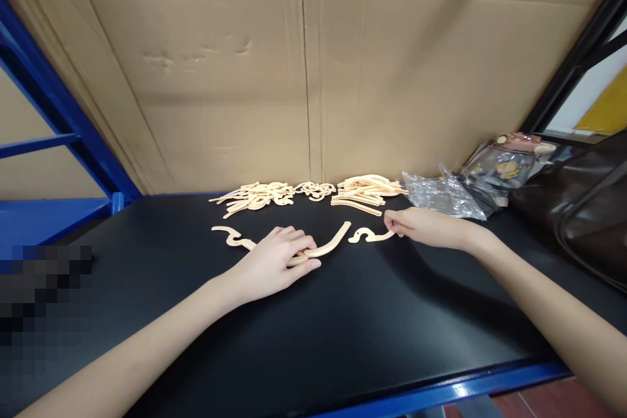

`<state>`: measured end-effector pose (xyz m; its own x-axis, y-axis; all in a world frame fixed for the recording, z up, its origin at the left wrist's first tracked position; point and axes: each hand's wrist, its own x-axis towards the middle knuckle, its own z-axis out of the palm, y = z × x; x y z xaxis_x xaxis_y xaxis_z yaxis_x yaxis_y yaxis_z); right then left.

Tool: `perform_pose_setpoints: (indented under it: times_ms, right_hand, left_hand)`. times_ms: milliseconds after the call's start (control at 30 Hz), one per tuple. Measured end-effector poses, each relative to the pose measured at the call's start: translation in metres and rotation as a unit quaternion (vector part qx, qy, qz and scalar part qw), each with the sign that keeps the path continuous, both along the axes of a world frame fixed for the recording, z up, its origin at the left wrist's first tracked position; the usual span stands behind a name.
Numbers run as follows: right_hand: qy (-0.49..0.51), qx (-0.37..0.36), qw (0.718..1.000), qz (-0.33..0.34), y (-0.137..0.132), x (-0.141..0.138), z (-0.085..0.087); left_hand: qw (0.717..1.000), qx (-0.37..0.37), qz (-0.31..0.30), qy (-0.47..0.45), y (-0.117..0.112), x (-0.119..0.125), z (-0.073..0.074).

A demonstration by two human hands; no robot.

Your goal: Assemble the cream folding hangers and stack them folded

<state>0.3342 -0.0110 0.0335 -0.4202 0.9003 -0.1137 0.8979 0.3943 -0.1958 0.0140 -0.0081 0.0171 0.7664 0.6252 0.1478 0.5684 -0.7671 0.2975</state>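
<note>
My left hand is closed over a curved beige hanger arm, gripping it between thumb and fingers. The arm's far end sticks out to the right. From under the same hand a beige hanger hook reaches out to the left; whether it is joined to the arm is hidden. My right hand pinches the tail of another hook-shaped beige piece, whose curled end points left toward the arm. A small gap separates that curl from the arm.
Along the cardboard wall lie a pile of hook pieces, some small curled parts and a pile of curved arms. Clear plastic bags and a dark brown bag are on the right. A blue frame edges the black table.
</note>
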Motion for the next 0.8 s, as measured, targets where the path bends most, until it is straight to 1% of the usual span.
perform_pose_setpoints:
  times_ms: [67, 200, 300, 433, 500, 567, 667, 733, 800]
  right_hand:
    - [-0.012, -0.002, 1.0, -0.01, 0.0, 0.001, 0.0]
    - [-0.03, -0.006, 0.999, -0.027, -0.003, -0.004, 0.0]
    - [-0.04, 0.002, 0.998, -0.049, -0.009, -0.012, 0.0]
    - [-0.075, 0.018, 0.993, -0.094, -0.017, -0.024, 0.004]
    - [-0.078, 0.023, 0.992, -0.099, -0.019, -0.029, 0.005]
    - [-0.055, 0.04, 0.995, -0.077, -0.019, -0.033, 0.003]
    - [0.004, 0.085, 0.996, 0.01, -0.016, -0.038, -0.003]
    - [0.027, 0.097, 0.992, 0.069, -0.015, -0.042, -0.008]
    - [0.029, 0.1, 0.99, 0.1, -0.015, -0.045, -0.011]
  left_hand:
    - [1.0, 0.01, -0.004, -0.005, 0.0, 0.001, -0.001]
    - [1.0, 0.019, 0.007, 0.001, -0.002, 0.003, -0.001]
    - [1.0, 0.02, 0.015, 0.009, -0.006, 0.006, 0.0]
    - [0.999, 0.023, 0.026, 0.032, -0.012, 0.011, 0.001]
    - [0.998, 0.038, 0.032, 0.048, -0.016, 0.013, 0.001]
    - [0.996, 0.049, 0.04, 0.06, -0.019, 0.015, -0.001]
    - [0.993, 0.052, 0.072, 0.071, -0.023, 0.017, -0.004]
    - [0.99, 0.035, 0.11, 0.075, -0.024, 0.017, -0.005]
    - [0.988, 0.008, 0.138, 0.067, -0.026, 0.018, -0.006]
